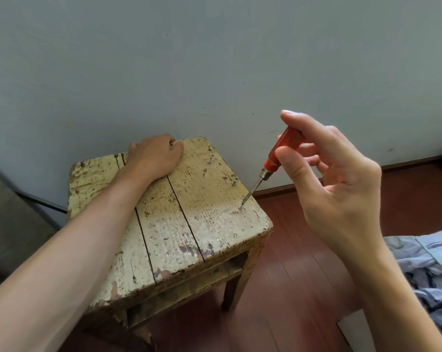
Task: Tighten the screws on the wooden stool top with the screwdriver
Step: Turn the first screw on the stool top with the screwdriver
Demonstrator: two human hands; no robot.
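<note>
The wooden stool (pixel 179 224) is standing on the brown floor (pixel 303 275) — screws (pixel 235 181) and the left hand (pixel 153 156) are resting on top.

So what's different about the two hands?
The left hand lies low on the stool top, fingers curled over its far edge; the right hand is raised beside the stool. The left hand holds no tool; the right hand pinches the red screwdriver, whose tip meets a screw. Both hands are bare.

Striped cloth (pixel 428 265) off the right edge; screwdriver (pixel 275 158) handle partly behind right hand (pixel 341 184).
</note>
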